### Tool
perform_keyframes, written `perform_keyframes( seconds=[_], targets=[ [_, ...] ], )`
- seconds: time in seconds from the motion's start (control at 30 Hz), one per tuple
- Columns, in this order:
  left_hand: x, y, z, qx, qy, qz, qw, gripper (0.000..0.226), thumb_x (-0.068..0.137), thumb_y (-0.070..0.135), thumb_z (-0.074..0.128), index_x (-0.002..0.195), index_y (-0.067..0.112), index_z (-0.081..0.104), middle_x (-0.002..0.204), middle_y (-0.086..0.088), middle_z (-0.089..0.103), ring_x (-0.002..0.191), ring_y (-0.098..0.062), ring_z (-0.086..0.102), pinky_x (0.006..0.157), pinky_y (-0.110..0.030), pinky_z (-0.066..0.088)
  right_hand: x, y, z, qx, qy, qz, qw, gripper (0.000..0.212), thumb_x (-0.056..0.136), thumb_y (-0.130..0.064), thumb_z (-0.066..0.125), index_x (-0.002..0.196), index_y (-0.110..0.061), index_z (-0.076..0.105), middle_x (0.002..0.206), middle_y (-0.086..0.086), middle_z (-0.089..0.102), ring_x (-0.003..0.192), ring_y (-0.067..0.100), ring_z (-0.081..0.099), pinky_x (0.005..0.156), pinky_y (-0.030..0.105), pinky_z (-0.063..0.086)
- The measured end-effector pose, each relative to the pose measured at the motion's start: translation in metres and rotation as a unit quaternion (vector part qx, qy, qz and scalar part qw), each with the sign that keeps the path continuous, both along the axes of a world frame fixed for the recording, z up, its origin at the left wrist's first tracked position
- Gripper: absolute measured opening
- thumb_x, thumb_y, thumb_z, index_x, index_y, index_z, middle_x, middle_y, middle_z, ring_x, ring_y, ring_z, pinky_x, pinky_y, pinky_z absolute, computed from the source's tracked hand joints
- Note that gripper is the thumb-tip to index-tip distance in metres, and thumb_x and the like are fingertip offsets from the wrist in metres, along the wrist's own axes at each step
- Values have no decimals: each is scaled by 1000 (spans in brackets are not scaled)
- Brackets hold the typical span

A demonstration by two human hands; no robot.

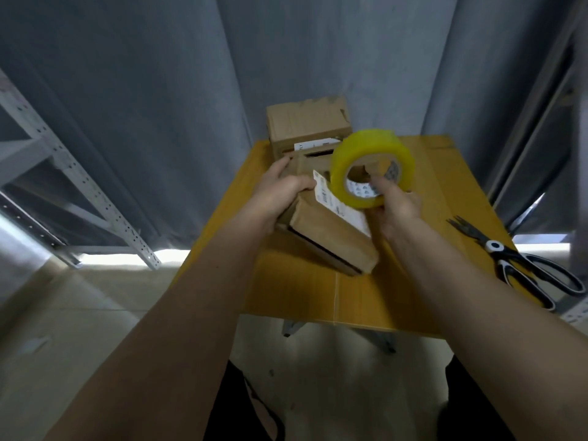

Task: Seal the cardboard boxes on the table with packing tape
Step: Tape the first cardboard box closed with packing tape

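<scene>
— Tape status? Hands first.
— One yellow tape roll (372,167), gripped by the right hand (397,208), fingers through its core, raised over the near box (334,237). Left hand (280,189) clasps that box's left side.
— Box count?
— Two: the near box, and a second box (305,128) behind it, both on the tabletop (286,288).
— Other items?
— One pair of scissors (521,265), right edge.

Both forearms reach forward; left grip (283,189) and right grip (397,206) (fingers curled).
</scene>
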State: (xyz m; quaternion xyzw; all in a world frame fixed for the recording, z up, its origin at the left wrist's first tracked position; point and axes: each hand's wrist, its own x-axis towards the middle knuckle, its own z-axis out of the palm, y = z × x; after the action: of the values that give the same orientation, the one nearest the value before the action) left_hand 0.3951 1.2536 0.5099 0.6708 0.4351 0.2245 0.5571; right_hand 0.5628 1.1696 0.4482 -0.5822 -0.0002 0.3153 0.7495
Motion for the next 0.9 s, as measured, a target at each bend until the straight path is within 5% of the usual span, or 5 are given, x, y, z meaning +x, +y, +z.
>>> perform_keyframes(
  seconds=[0.2,0.4,0.53,0.63,0.9],
  targets=[
    [9,-6,-42,-89,-109,-3,990,79,84,23,68,150,35,26,124,-1,60,96,-22,69,72,-34,58,0,2,5,-83,-93,-9,992,63,72,-27,82,126,-11,53,113,8,66,96,24,64,89,41,54],
    [2,2,-47,-38,5,-58,998,68,97,24,55,152,32,16,113,9,61,84,-3,60,54,-8,49,-7,7,8,-200,-164,47,965,57,70,-44,80,113,-12,60,104,4,63,96,27,60,85,40,52],
    [4,3,-47,161,200,-105,961,77,97,18,52,155,18,1,162,-6,11,145,-23,21,117,-33,25,-17,15,6,-235,-225,78,942,41,72,-46,77,93,-16,59,100,5,65,91,28,62,85,41,52],
    [6,-6,-61,275,312,-116,902,77,98,47,44,153,8,6,162,-5,-6,149,-20,-9,121,-44,2,-27,22,3,-285,-286,78,912,52,77,-49,68,110,-10,65,118,9,61,110,32,57,94,45,49],
    [14,-3,-74,343,341,-92,871,91,91,67,35,154,7,6,163,-4,0,149,-19,-7,120,-43,0,-29,19,3,-252,-339,64,904,34,89,-40,60,110,-14,58,109,6,61,107,31,58,83,34,45]
  ],
)
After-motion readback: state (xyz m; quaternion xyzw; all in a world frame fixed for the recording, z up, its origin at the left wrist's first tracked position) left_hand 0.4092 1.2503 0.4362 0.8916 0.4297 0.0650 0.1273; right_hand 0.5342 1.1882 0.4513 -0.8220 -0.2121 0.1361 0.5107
